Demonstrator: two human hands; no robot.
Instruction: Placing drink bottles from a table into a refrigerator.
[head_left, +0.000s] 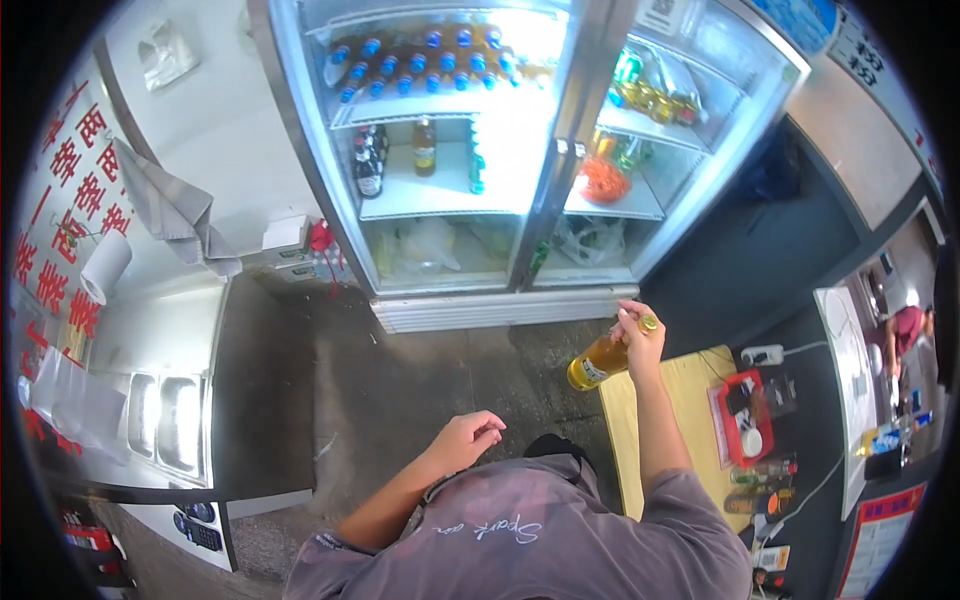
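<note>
My right hand (639, 341) grips a glass bottle of yellow liquid (596, 364) by its neck. The bottle is tilted, with its gold cap showing above my fingers and its labelled base pointing down to the left. Below it is the corner of a light wooden table (645, 420). My left hand (469, 439) hangs in front of my waist with loosely bent fingers and nothing in it. Ahead of me stands a lit two-door glass refrigerator (506, 322), its doors apparently closed. Blue-capped bottles (448, 61) fill its upper left shelf.
On the table's right side are a red plastic basket (757, 420), small bottles (765, 471) and a power strip (761, 355). A counter with metal pans (180, 424) is at left. Cartons (286, 238) sit beside the refrigerator. Another person (905, 334) is at far right.
</note>
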